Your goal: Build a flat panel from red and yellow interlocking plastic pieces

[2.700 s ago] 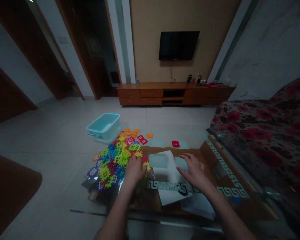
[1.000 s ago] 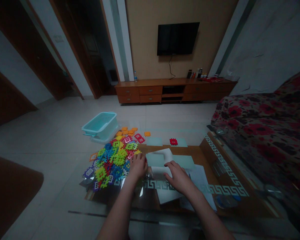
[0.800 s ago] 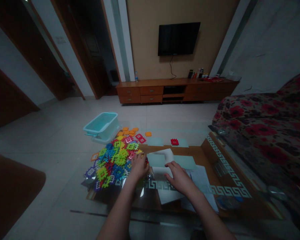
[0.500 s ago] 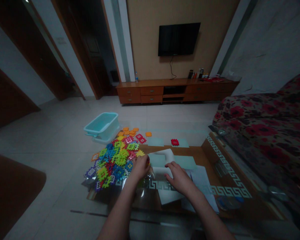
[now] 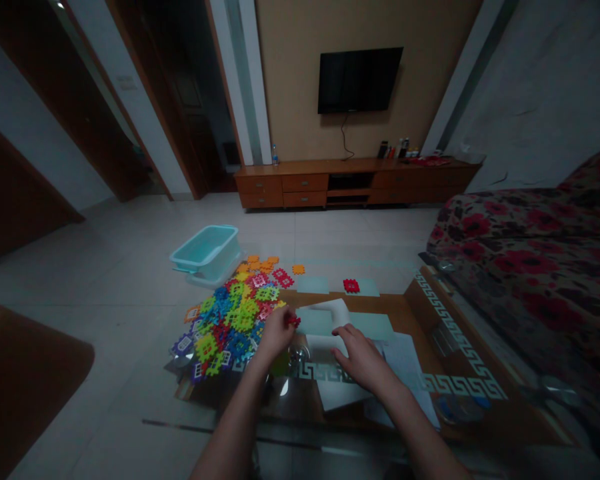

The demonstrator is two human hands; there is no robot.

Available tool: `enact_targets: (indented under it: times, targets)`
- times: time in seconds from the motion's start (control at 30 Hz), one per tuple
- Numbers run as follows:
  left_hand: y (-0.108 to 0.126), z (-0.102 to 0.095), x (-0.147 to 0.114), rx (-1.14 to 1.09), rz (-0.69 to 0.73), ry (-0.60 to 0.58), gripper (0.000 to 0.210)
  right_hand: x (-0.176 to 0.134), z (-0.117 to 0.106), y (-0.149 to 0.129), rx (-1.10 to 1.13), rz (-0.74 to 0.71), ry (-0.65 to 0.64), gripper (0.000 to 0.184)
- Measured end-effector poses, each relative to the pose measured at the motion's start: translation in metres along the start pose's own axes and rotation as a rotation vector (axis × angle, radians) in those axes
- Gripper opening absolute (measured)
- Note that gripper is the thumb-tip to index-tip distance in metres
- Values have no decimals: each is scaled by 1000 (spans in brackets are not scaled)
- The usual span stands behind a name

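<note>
At the right side of a heap of plastic interlocking tiles (image 5: 243, 313), my left hand (image 5: 279, 331) is closed on a red interlocking tile (image 5: 293, 321); only part of that tile shows past the fingers. The heap mixes green, blue, yellow, red, purple and orange pieces on the glass table (image 5: 405, 303). Over the middle of the table, my right hand (image 5: 356, 350) has its thumb and fingers apart, with nothing between them. Farther back on the glass lies another red tile (image 5: 351, 286). A single orange tile (image 5: 299, 269) lies left of it.
An open turquoise plastic bin (image 5: 207, 253) stands beyond the heap, at the left. White papers (image 5: 405, 367) show under my right forearm. A flowered sofa (image 5: 520, 227) borders the right side. Across the floor stands a low wooden cabinet (image 5: 305, 190) beneath a television (image 5: 360, 80).
My left hand has turned slightly and lifted a little from the heap's edge, so the red tile in its fingers shows more. My right hand stays nearly where it was, fingers apart.
</note>
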State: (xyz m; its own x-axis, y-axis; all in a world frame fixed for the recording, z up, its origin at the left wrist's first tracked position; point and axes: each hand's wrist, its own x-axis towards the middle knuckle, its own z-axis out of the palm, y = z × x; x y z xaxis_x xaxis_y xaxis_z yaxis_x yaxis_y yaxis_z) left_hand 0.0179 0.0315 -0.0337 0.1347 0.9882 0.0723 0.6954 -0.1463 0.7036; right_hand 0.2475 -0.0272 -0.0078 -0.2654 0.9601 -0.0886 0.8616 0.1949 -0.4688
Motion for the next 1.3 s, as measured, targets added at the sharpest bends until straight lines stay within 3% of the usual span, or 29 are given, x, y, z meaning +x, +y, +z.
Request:
enact_targets:
  times: [0.17, 0.3, 0.6, 0.73, 0.8, 0.9, 1.03, 1.2, 1.3]
  targets:
    - [5, -2, -8, -36, 40, -127, 19, 1, 5, 3, 12, -14, 5, 32]
    - [9, -4, -11, -36, 65, -159, 20, 1, 7, 4, 30, -8, 8, 31]
    - [4, -6, -6, -69, 32, 33, 21, 2, 9, 5, 18, -25, 9, 32]
    - [7, -6, -4, -385, -69, 154, 9, 2, 10, 6, 50, -12, 44, 31]
    - [10, -5, -3, -638, -175, 158, 20, 3, 10, 3, 145, -19, 80, 30]
    - [20, -4, -6, -982, -298, 97, 39, 5, 7, -5, 383, -29, 120, 30]
    - [39, -6, -15, -1188, -333, -47, 44, 8, 3, -17, 689, 54, 109, 35]
    - [54, -8, -23, -1174, -299, -251, 42, 12, 4, -20, 907, 5, 95, 31]
    - [53, -6, -24, -1059, -235, -304, 40, 14, 6, -18, 954, 35, 134, 32]
